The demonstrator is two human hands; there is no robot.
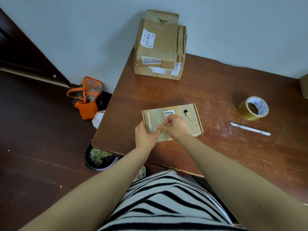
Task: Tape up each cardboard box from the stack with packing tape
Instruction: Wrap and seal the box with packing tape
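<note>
Brown cardboard filled most of what I could watch from my end. A small flat box (199, 124) lay on the bench (216, 155) near its front left corner, with a glossy strip of tape (157, 119) already laid across its lid. The left hand (145, 135) gripped the box's near left edge, thumb on top. The right hand (176, 126) had its fingers curled down tight and appeared to pinch the near end of the strip, just beside the left thumb. I could not tell whether it was smoothing the end down or picking at it.

I judged this box close to finished: the strip was on and only needed pressing flat. The roll of tape (245, 112) lay well apart on the right with the knife (250, 129) just in front of it, and neither hand was on them.

The stack of boxes (160, 47) stood at the back of the bench against the wall. Old labels and scraps of tape showed on it, but I could not make out any fresh packing tape, so I took those boxes as not yet done and most of the job as yet to come.
</note>
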